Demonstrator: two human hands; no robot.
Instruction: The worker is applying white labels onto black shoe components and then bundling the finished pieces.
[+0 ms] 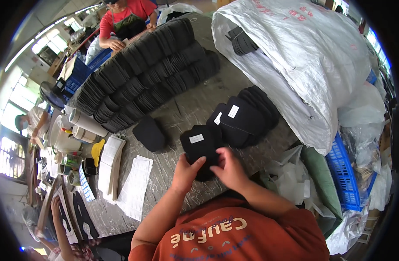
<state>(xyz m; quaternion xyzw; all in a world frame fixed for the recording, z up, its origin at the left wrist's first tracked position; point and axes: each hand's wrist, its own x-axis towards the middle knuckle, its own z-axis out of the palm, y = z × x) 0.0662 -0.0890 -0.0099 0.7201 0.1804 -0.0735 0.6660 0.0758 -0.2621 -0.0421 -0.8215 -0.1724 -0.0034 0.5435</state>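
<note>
Well, bare table (232, 82) edged the white sack (317, 69); leftward, the left hand (184, 174) gripped a black pad (192, 148); whether the right hand (230, 168) pinched it, I couldn't tell.

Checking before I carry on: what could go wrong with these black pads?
The labelled pads between the hands lie right beside a fanned pile, so they might get mixed. The long rows of pads are tightly packed; a bump could perhaps topple some.
</note>
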